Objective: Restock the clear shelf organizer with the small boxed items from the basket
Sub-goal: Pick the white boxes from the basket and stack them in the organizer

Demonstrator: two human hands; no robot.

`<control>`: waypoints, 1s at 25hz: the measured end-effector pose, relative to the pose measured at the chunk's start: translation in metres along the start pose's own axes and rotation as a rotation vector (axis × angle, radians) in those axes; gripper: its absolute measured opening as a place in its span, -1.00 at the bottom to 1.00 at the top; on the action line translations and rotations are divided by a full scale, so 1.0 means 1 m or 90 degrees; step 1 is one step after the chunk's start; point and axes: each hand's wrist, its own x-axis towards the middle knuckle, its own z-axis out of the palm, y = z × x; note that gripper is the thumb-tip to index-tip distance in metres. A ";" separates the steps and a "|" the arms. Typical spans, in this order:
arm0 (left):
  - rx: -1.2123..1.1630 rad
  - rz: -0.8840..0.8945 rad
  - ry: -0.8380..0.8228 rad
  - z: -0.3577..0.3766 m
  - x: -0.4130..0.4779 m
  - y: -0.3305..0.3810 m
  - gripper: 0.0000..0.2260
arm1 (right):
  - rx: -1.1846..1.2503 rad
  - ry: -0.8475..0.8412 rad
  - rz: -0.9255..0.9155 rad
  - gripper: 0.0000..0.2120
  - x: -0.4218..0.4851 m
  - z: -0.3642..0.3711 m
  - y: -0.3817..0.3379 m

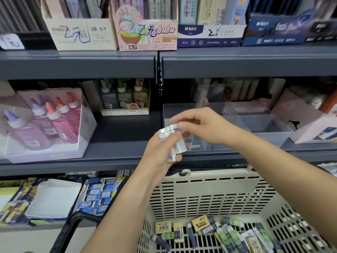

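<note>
Slippage is our main worry: our left hand curls round a loose stack of small white boxes, and our right hand, just above it, pinches what seems to be the top box, though blur hides the exact grip. The clear organizer sits just behind the right hand, the basket below both. If we tug one free too briskly, the rest may spill back into the basket.

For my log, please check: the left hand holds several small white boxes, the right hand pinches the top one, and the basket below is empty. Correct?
One error: the basket is not empty; the head view shows many small boxed items in it. The left hand holds the white boxes; the right hand pinches the top one.
</note>
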 end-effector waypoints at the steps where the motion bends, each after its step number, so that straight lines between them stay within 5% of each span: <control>1: -0.007 0.004 -0.021 0.000 -0.001 -0.001 -0.88 | 0.000 -0.010 -0.007 -0.81 -0.003 -0.001 -0.001; 4: -0.054 -0.011 -0.048 0.001 -0.004 -0.001 -0.73 | 0.001 0.036 0.004 -0.79 -0.005 -0.008 0.000; 9: -0.027 0.015 -0.020 -0.001 0.000 -0.005 -0.79 | 0.034 0.017 0.058 -0.96 -0.010 -0.004 0.004; 12: 0.097 0.075 0.005 -0.001 0.002 -0.010 -0.76 | 0.007 0.049 0.108 -0.92 -0.010 -0.002 0.005; 19: 0.103 0.048 0.089 0.000 0.005 -0.008 -0.83 | -0.032 0.037 0.153 -0.92 -0.006 -0.027 0.012; 25: 0.013 0.028 0.141 -0.004 0.005 0.001 -0.85 | -0.052 0.316 0.105 -0.87 0.026 -0.037 0.027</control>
